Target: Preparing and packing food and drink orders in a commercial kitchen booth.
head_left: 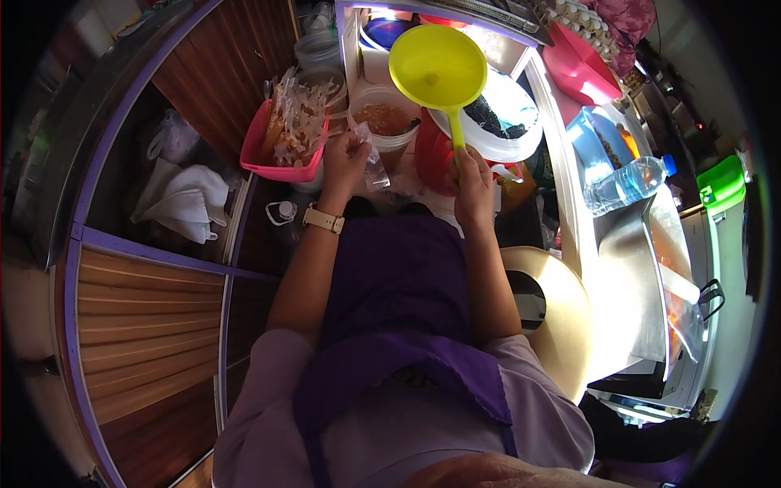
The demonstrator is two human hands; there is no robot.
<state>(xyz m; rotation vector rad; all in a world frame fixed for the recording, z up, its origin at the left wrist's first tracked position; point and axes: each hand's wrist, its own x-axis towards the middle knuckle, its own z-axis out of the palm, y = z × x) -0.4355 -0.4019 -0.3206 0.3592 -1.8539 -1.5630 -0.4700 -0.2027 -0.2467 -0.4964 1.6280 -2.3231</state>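
My left hand (346, 157) pinches a small clear plastic bag (376, 163), which hangs from the fingertips. In my right hand (473, 183) is the handle of a yellow-green plastic dipper (437, 66); its round bowl points away from me, and I see nothing in it. Between the hands and a little beyond stands a translucent plastic tub (390, 144) holding a reddish-brown sauce (383, 117). A dark spoon or ladle end shows at its right rim. Left of my left hand, a pink plastic basket (291, 173) is heaped with knotted clear bags (299, 116) of orange-brown contents.
Beyond the dipper sits a white bucket (531, 143) with a dark patterned cloth. On the right are a water bottle (628, 183), a blue container (601, 137) and a steel pot (634, 287). White cloth (183, 198) lies in the left cabinet. A beige round stool (564, 317) is beside me.
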